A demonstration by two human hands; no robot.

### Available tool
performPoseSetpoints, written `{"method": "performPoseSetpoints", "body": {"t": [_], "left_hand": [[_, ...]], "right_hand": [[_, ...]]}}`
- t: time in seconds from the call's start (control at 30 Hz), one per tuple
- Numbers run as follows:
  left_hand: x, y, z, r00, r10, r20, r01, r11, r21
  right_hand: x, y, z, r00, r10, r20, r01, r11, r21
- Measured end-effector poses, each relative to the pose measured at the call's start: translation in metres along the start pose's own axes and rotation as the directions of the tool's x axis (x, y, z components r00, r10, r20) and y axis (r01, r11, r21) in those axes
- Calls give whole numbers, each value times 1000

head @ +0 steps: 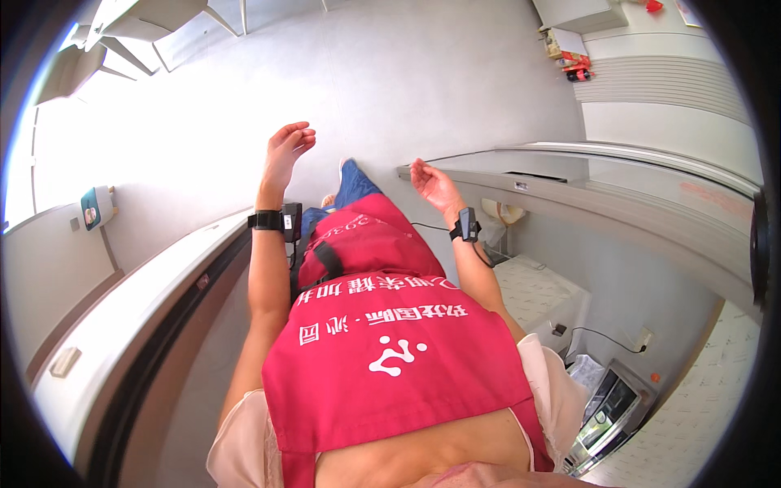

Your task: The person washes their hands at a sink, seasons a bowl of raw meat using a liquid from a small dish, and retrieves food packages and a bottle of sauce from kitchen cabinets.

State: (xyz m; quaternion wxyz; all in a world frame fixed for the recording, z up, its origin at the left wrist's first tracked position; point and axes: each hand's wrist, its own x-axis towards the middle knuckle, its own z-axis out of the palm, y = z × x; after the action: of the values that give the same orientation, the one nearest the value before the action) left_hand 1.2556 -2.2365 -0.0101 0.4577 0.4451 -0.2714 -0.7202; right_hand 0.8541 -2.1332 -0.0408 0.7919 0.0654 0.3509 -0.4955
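My left hand [290, 149] is raised over the pale floor [378, 79] with its fingers loosely bent and nothing in them. Lower and to the right, my right hand [434, 186] is half curled, also with nothing held, near the end of a grey door-frame rail [464, 178]. A black strap with a small box [291, 221] circles the left wrist. On the right wrist sits a similar strapped device [468, 224] with a cable. Between the arms hangs a red apron [390, 329] bearing white writing.
A doorway edge [152, 299] runs along the left. Chairs [146, 18] stand at the far left. Bottles and packages [573, 61] lie by the right wall. A covered white box [543, 293] and a microwave-like appliance [610, 402] with a cord are at the lower right.
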Motion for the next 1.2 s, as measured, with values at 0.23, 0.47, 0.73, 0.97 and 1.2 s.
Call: {"method": "performPoseSetpoints", "body": {"t": [0.23,0.47,0.73,0.97,1.2], "left_hand": [[101,32,7,998,-67,-1,67,998,13],[213,67,27,985,-165,-52,171,976,138],[415,128,115,976,-209,64,194,963,186],[586,151,236,927,-310,211,239,922,303],[769,158,361,906,-337,255,238,905,353]], "right_hand": [[89,-62,31,992,-80,-99,89,991,95],[159,-133,35,968,-167,-188,213,941,263],[223,-272,70,935,-306,-177,345,901,265],[264,-398,55,881,-401,-249,468,815,343],[293,-542,54,775,-483,-407,624,682,381]]}}
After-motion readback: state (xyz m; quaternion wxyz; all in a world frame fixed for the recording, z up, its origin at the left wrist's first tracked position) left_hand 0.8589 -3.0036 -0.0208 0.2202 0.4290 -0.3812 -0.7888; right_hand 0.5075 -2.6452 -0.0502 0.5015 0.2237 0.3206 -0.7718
